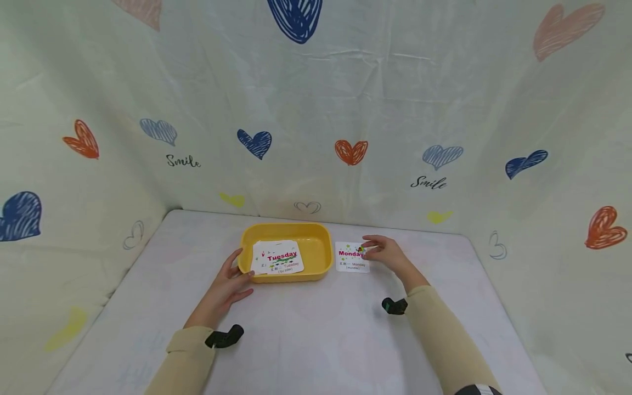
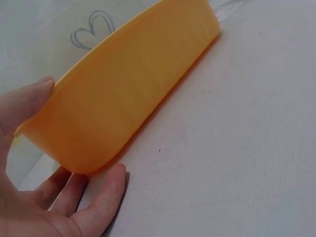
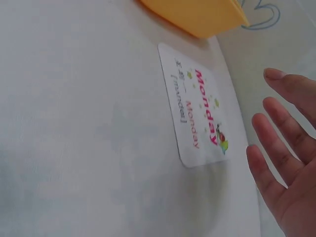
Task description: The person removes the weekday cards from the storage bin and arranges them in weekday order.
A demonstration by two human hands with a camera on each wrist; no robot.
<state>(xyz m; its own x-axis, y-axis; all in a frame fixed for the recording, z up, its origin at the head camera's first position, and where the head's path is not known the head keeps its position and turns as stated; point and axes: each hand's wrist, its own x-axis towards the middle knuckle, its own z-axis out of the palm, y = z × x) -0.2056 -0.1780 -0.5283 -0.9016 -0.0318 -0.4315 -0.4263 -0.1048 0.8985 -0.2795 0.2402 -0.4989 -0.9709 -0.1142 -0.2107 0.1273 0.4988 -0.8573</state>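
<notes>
A yellow plastic tray [image 1: 316,253] stands toward the back of the table, with a small stack of white word cards [image 1: 283,261] inside; the top one reads "Tuesday". My left hand [image 1: 230,286] grips the tray's near left corner. In the left wrist view its thumb [image 2: 30,101] lies over the rim and the other fingers are low against the outer wall and base. A white "Monday" card [image 3: 190,111] lies face up on the table just right of the tray. Over that card's right edge hovers my right hand [image 1: 387,255], fingers spread and holding nothing.
White cloth covers the table [image 1: 296,340]. A pale curtain [image 1: 316,99] printed with hearts and "Smile" hangs close behind the table's back edge and along both sides. Dark wrist devices [image 1: 225,336] sit at both cuffs.
</notes>
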